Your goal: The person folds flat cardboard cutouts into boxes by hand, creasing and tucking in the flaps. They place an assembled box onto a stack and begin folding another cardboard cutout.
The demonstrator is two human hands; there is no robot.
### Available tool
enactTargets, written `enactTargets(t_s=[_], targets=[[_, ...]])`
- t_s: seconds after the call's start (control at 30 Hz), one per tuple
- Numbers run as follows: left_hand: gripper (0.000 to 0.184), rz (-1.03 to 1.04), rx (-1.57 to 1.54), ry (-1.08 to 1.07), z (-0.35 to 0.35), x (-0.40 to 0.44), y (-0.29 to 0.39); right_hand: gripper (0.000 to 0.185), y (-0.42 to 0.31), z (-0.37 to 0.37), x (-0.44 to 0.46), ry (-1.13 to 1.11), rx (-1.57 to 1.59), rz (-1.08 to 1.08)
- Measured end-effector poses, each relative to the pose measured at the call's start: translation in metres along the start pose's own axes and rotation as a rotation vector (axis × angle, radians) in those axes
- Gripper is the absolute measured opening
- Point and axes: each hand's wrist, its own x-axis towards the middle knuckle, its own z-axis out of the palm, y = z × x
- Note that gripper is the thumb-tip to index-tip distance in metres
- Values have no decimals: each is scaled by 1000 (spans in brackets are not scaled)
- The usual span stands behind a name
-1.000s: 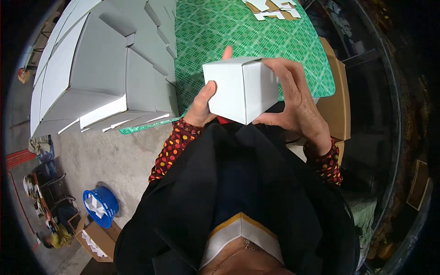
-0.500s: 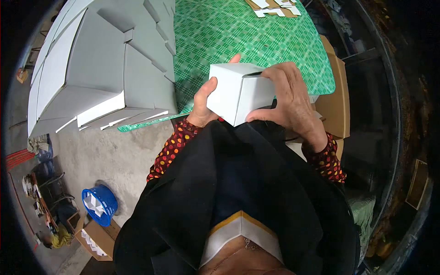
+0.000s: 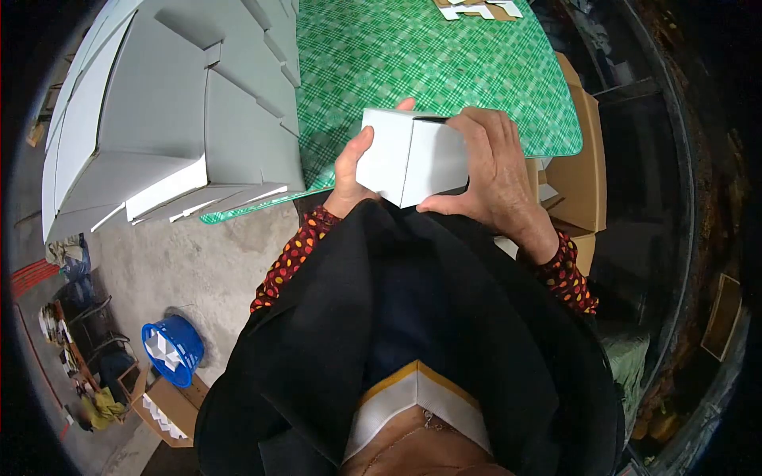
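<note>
White box (image 3: 409, 159), one: held at the near edge of the green checked table (image 3: 413, 55), between both hands.
Left hand (image 3: 349, 170): grips the box's left side, thumb on the near face, one fingertip showing behind.
Right hand (image 3: 502, 170): spread in a wide C about the box's right side, thumb at the low front corner, fingers at the upper edge beside a dark slit.
Blue basket (image 3: 190, 337), one: on the floor, to the near left of the table; holds white folded pieces (image 3: 164, 353).
Cardboard box (image 3: 181, 403), one: next to the basket, farther from the table; white pieces inside.
Brown carton (image 3: 583, 159), one: right of the table; contents unclear.
White cardboard stack (image 3: 151, 111): along the table's left side.
</note>
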Motion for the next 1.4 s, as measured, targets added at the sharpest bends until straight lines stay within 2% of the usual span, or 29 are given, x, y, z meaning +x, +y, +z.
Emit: enactTargets(t_s=[0.1, 0.27, 0.4, 0.43, 0.57, 0.6, 0.73, 0.77, 0.9, 0.93, 1.03, 1.1, 1.2, 1.27, 1.33, 1.4], targets=[[81, -11, -10, -2, 0, 1, 3, 96, 1, 5, 1, 62, 4, -15], [82, 80, -20, 188, 13, 6, 8, 89, 2, 2, 3, 223, -72, 11], [71, 152, -261, 213, 8, 9, 17, 61, 9, 2, -7, 438, -262, -104], [71, 155, -260, 214, 3, 9, 19, 61, 7, 3, -11, 438, -260, -107], [73, 127, -605, 53, -28, 17, 28, 44, -4, 11, -26, 50, 87, -351], [73, 129, -604, 52, -29, 19, 29, 44, -2, 14, -26, 51, 88, -354], [74, 155, -280, 218, -28, 25, 24, 35, 5, 24, -21, -137, 404, -137], [74, 156, -281, 216, -26, 26, 24, 34, 5, 25, -18, -163, 447, -105], [78, 246, -152, 270, -3, 27, 31, 28, -15, 28, 13, 155, 350, 151], [79, 264, -133, 278, 0, 29, 34, 28, -15, 27, 15, 154, 352, 144], [82, 349, -32, 124, 4, 33, 40, 23, -14, 25, 15, 138, 769, 327], [83, 370, 3, 72, 5, 32, 39, 22, -12, 24, 13, 133, 906, 395], [80, 342, -22, 32, 4, 33, 37, 22, -3, 27, 11, 89, 1187, 211], [79, 333, -30, 18, 1, 35, 33, 21, -1, 27, 15, 21, 1247, 91], [82, 269, -201, -16, -5, 40, 27, 21, -12, 21, 24, -23, 1213, 38], [86, 192, -369, -44, -10, 43, 20, 27, -36, 19, 32, -33, 821, -46]])
